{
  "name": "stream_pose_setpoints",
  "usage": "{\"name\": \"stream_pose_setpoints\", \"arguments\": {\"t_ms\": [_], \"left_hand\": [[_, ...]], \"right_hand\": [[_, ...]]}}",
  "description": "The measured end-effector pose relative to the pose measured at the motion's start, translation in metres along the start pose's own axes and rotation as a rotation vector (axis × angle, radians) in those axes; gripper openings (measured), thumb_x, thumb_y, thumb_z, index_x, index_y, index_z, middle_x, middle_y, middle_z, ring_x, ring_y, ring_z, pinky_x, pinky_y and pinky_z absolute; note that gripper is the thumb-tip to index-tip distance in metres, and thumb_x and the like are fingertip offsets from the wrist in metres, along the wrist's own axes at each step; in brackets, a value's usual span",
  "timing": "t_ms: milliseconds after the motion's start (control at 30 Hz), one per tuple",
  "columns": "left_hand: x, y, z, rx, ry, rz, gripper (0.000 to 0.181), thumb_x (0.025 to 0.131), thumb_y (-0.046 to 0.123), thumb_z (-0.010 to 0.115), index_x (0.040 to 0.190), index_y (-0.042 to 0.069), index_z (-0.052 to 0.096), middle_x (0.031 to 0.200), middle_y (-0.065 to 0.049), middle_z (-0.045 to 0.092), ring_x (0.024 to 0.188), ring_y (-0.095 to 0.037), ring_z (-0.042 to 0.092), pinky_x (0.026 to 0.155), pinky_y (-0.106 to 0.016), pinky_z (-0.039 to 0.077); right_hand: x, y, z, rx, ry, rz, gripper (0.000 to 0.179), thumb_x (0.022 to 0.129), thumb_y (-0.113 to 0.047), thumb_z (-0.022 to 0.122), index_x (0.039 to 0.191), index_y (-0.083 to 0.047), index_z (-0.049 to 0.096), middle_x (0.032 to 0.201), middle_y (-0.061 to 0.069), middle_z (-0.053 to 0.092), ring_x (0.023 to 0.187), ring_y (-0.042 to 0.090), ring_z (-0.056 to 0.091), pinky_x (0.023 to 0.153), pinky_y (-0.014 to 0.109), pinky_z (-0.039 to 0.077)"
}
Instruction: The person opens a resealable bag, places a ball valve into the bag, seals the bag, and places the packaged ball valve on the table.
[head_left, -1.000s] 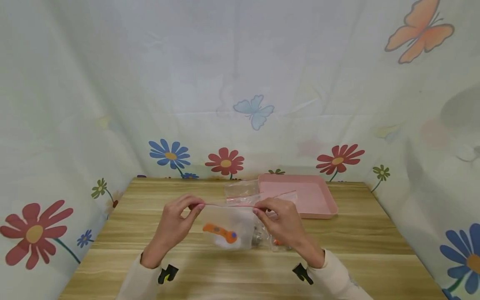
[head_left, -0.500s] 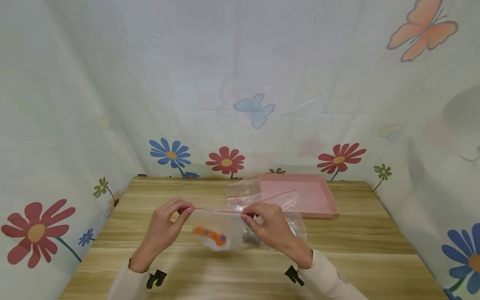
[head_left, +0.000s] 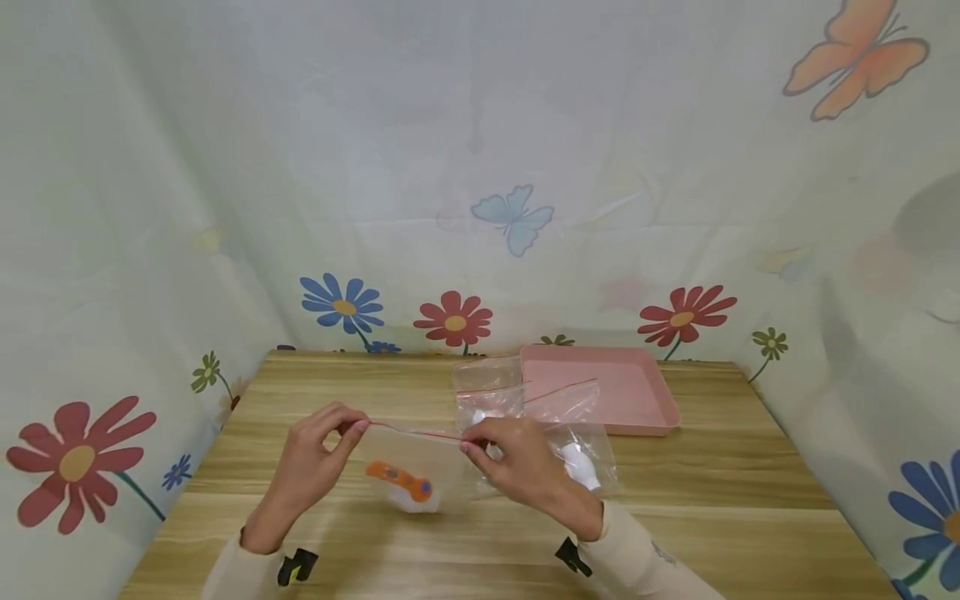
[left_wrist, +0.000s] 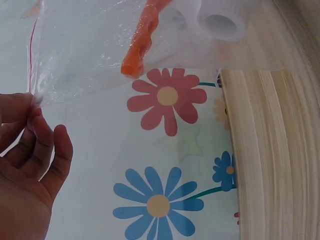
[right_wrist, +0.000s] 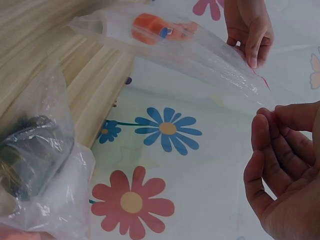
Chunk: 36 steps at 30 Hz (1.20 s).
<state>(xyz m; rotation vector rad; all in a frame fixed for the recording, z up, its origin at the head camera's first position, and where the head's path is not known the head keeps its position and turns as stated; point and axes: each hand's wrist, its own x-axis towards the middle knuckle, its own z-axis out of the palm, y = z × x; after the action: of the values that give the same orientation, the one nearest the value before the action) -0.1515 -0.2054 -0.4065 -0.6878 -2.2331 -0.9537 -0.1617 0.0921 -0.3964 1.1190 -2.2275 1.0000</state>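
Observation:
A clear zip-lock bag (head_left: 457,475) with a red seal line hangs between my two hands, its top edge stretched between them. My left hand (head_left: 311,454) pinches one top corner between thumb and fingers. The other end of the seal is pinched by my right hand (head_left: 517,462). Inside the bag lie an orange piece (head_left: 401,479) with a blue round spot and a white piece (head_left: 415,500). The left wrist view shows the orange piece (left_wrist: 142,40) as wavy-edged and the white piece (left_wrist: 220,22) with a round opening.
Other zip-lock bags lie behind and right of my right hand, one holding a white object (head_left: 577,465), another (right_wrist: 35,155) with dark contents. A shallow pink tray (head_left: 666,400) stands at the back right of the wooden table (head_left: 712,483). A flowered cloth (head_left: 375,167) hangs behind.
Both hands have moved left and slightly down with the bag between them, still pinching its top edge. The bags behind and the white object now show more beyond my right hand.

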Motion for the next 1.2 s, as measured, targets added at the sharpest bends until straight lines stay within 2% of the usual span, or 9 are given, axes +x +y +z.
{"name": "stream_pose_setpoints", "arguments": {"t_ms": [133,267,433,600,733,933,1200], "left_hand": [[0.0,-0.007,0.002,0.012,-0.001,0.003,0.006,0.088,0.004,0.069,0.091,0.009,0.072,0.077,0.008,0.061,0.069,0.0,0.051,0.063,-0.012,0.04],[0.002,-0.012,0.006,0.027,0.009,-0.006,0.01,0.087,0.002,0.07,0.091,0.011,0.072,0.077,0.009,0.062,0.068,-0.001,0.052,0.059,-0.014,0.04],[0.007,-0.017,0.01,0.041,-0.004,-0.054,0.005,0.089,0.008,0.069,0.092,0.01,0.073,0.076,0.009,0.062,0.067,-0.001,0.052,0.058,-0.017,0.043],[0.011,-0.023,0.014,0.05,-0.013,-0.066,0.004,0.089,0.009,0.069,0.091,0.009,0.072,0.076,0.007,0.063,0.067,0.0,0.053,0.06,-0.023,0.048],[0.014,-0.027,0.018,0.064,-0.018,-0.083,0.007,0.087,0.005,0.07,0.092,0.009,0.072,0.078,0.005,0.065,0.068,-0.001,0.055,0.061,-0.023,0.05],[0.019,-0.041,0.025,0.066,-0.051,-0.125,0.006,0.09,0.007,0.068,0.094,0.008,0.072,0.082,0.001,0.069,0.071,-0.006,0.059,0.063,-0.024,0.053],[0.021,-0.054,0.036,0.052,-0.078,-0.191,0.008,0.092,0.01,0.066,0.096,0.008,0.072,0.084,-0.001,0.07,0.074,-0.01,0.061,0.065,-0.024,0.054]], "right_hand": [[0.002,0.002,0.005,-0.022,-0.014,0.002,0.005,0.088,-0.014,0.072,0.084,-0.012,0.074,0.075,-0.005,0.073,0.068,-0.001,0.064,0.064,0.013,0.049],[0.006,0.006,0.005,-0.045,-0.025,0.045,0.006,0.089,-0.015,0.072,0.086,-0.011,0.075,0.078,-0.003,0.073,0.068,0.003,0.064,0.064,0.016,0.051],[0.013,0.013,0.005,-0.054,-0.044,0.074,0.006,0.088,-0.014,0.072,0.085,-0.01,0.075,0.079,-0.002,0.074,0.066,0.004,0.061,0.062,0.022,0.052],[0.019,0.022,0.006,-0.076,-0.053,0.09,0.006,0.088,-0.012,0.072,0.084,-0.01,0.075,0.077,-0.003,0.073,0.062,0.004,0.059,0.06,0.02,0.05],[0.026,0.031,0.008,-0.136,-0.069,0.119,0.006,0.088,-0.015,0.072,0.084,-0.012,0.075,0.075,-0.004,0.073,0.063,0.004,0.061,0.06,0.016,0.046],[0.037,0.044,0.013,-0.204,-0.125,0.185,0.009,0.09,-0.019,0.07,0.087,-0.014,0.076,0.075,-0.004,0.072,0.064,0.006,0.062,0.059,0.019,0.046],[0.043,0.06,0.02,-0.21,-0.157,0.229,0.008,0.09,-0.018,0.071,0.086,-0.014,0.076,0.076,-0.004,0.073,0.066,0.008,0.063,0.061,0.021,0.047]]}}
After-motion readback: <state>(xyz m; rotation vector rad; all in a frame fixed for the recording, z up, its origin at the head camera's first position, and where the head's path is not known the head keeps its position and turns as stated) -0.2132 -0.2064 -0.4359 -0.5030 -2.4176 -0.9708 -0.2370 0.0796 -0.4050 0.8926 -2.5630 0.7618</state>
